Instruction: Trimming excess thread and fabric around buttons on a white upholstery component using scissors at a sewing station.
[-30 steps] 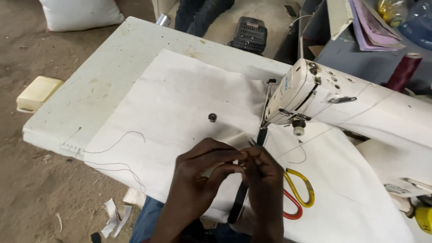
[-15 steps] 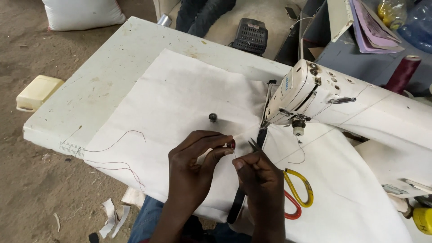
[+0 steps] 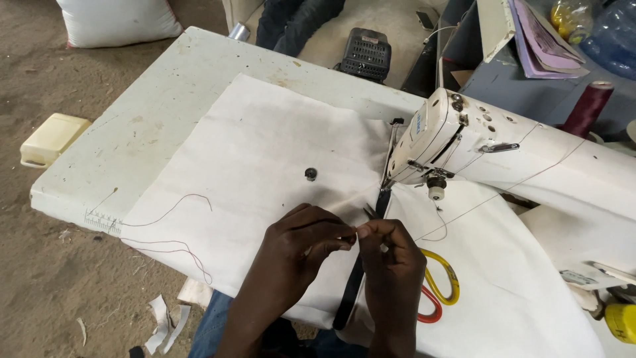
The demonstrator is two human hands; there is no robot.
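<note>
My left hand [image 3: 295, 258] and my right hand [image 3: 392, 265] meet fingertip to fingertip above a black strap [image 3: 351, 292]. Both pinch a small pale thing [image 3: 356, 233], too small to identify. Thin metal tips [image 3: 368, 211] stick out just beyond my right fingers. The strap lies on a white cloth [image 3: 265, 146] and runs up to the needle area of a white sewing machine [image 3: 503, 152]. Scissors with yellow and red handles [image 3: 442, 292] lie on the cloth, partly under my right hand.
A small dark button [image 3: 310, 174] sits on the cloth. Maroon thread [image 3: 179, 229] trails over the table's left edge [image 3: 73, 199]. A maroon thread spool [image 3: 588, 108] stands behind the machine. On the dirt floor lie a cream box [image 3: 53, 138] and a white sack [image 3: 116, 20].
Half a second ago my fingertips were slightly apart over the strap; now both hands have closed together on the small pale thing. The cloth and strap have not moved.
</note>
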